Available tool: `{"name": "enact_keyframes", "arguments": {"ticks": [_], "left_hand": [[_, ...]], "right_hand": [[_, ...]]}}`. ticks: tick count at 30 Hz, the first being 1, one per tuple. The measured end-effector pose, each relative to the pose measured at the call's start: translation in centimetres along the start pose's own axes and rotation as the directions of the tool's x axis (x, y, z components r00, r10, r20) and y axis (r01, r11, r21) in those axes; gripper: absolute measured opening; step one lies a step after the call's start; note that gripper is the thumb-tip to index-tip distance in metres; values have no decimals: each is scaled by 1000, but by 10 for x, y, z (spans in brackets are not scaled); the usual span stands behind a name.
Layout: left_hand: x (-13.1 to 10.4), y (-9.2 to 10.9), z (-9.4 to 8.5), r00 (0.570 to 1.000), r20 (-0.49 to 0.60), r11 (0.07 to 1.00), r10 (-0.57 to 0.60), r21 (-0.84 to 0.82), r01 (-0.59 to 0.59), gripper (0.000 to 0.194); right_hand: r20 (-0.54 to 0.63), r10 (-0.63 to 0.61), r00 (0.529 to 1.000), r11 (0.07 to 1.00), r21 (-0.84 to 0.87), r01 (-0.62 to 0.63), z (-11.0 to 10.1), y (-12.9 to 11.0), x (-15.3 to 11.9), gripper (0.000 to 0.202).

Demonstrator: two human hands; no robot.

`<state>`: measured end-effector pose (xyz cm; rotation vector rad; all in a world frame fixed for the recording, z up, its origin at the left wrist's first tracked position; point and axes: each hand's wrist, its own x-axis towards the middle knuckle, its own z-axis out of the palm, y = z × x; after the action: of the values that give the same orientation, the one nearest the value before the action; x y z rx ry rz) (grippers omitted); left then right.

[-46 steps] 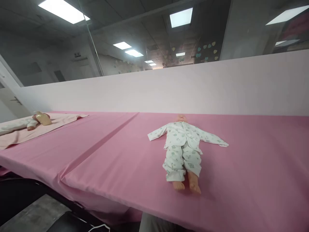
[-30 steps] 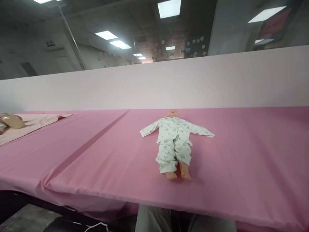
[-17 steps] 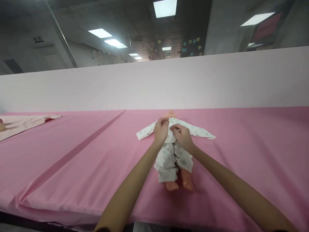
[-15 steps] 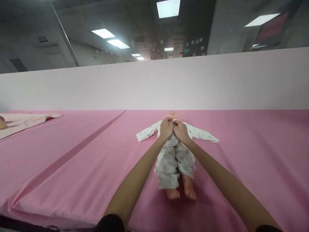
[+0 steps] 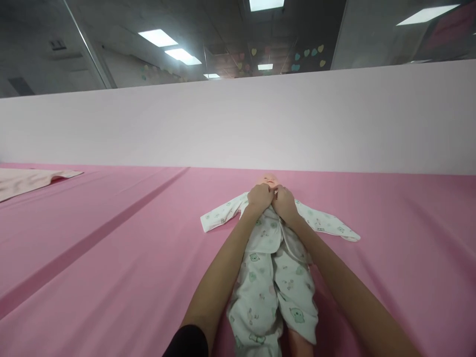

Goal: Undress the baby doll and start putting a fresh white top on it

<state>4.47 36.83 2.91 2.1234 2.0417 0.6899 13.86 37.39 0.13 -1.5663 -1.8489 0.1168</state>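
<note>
A baby doll (image 5: pixel 269 179) lies on its back with its head toward the white wall. It wears a white baby shirt (image 5: pixel 263 233) with small printed figures and matching trousers (image 5: pixel 256 297); the sleeves spread out to both sides. At the neckline my left hand (image 5: pixel 261 197) has its fingers closed on the shirt's collar. My right hand (image 5: pixel 284 202) pinches the collar beside it, the fingertips of both hands nearly touching under the doll's chin. My hands hide the exact spot they grip. The shirt front hangs loose over the waist, its edges parted low down.
Pink sheeting (image 5: pixel 122 277) with a long fold covers the padded surface. A pale pink cloth (image 5: pixel 29 181) lies at the far left. Behind stands a low white wall (image 5: pixel 223 124), with glass (image 5: pixel 223 39) above it reflecting ceiling lights.
My view has moved closer to the doll, so its feet have left the frame. Both hands remain together at the shirt's neckline, and more of the doll's face shows above them.
</note>
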Motion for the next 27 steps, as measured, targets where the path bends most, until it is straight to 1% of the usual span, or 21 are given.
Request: {"name": "enact_keyframes", "arguments": {"ticks": [3, 7, 10, 13, 15, 18, 21, 23, 25, 27], "left_hand": [[-1, 1, 1, 1000, -16, 1000, 1, 30, -1, 34], [-5, 2, 4, 998, -14, 993, 55, 103, -53, 35], [-6, 3, 7, 996, -18, 984, 89, 158, -85, 38], [-6, 3, 8, 989, -56, 980, 137, 151, -128, 36], [-5, 2, 9, 990, -66, 985, 128, 129, -119, 35], [-4, 0, 10, 994, -71, 992, 86, 99, -79, 33], [-4, -1, 10, 996, -68, 996, 52, 76, -47, 30], [-4, 0, 9, 997, -61, 995, 41, 90, -36, 29], [-4, 1, 8, 997, -67, 992, 40, 120, -32, 29], [-3, 2, 8, 996, -74, 990, 43, 136, -33, 29]], "right_hand": [[22, 31, 999, 996, 79, -33, -5, 1, 2, 29], [141, 111, 984, 960, 241, -143, -12, 6, 5, 21], [206, 180, 962, 873, 417, -252, -12, 10, 5, 19], [258, 223, 940, 772, 542, -332, -10, 14, 5, 15], [261, 228, 938, 747, 570, -340, -9, 15, 6, 11], [277, 213, 937, 736, 586, -340, -9, 16, 8, 6], [331, 230, 915, 670, 628, -396, -10, 15, 8, 5], [350, 237, 906, 633, 652, -418, -10, 15, 8, 7], [356, 230, 906, 636, 650, -417, -10, 16, 9, 8], [358, 225, 906, 660, 628, -412, -9, 16, 10, 9]]}}
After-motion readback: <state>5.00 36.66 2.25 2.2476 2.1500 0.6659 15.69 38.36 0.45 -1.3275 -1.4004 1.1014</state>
